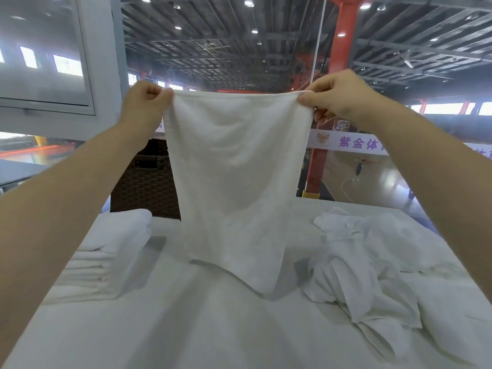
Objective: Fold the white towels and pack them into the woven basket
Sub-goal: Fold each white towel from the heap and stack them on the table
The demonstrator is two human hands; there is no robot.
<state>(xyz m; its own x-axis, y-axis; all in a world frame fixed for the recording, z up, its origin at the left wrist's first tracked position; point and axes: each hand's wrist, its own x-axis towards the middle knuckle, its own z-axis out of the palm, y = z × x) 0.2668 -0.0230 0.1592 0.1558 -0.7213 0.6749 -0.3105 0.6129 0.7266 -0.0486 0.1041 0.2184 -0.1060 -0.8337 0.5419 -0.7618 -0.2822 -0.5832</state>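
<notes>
Pinching the top corners of a white towel [234, 166], the left hand [145, 102] and right hand [336, 95] hang it above the counter [213, 328]; uneven tension could skew the fold, while the woven basket [145, 179] waits beyond the left hand.
</notes>
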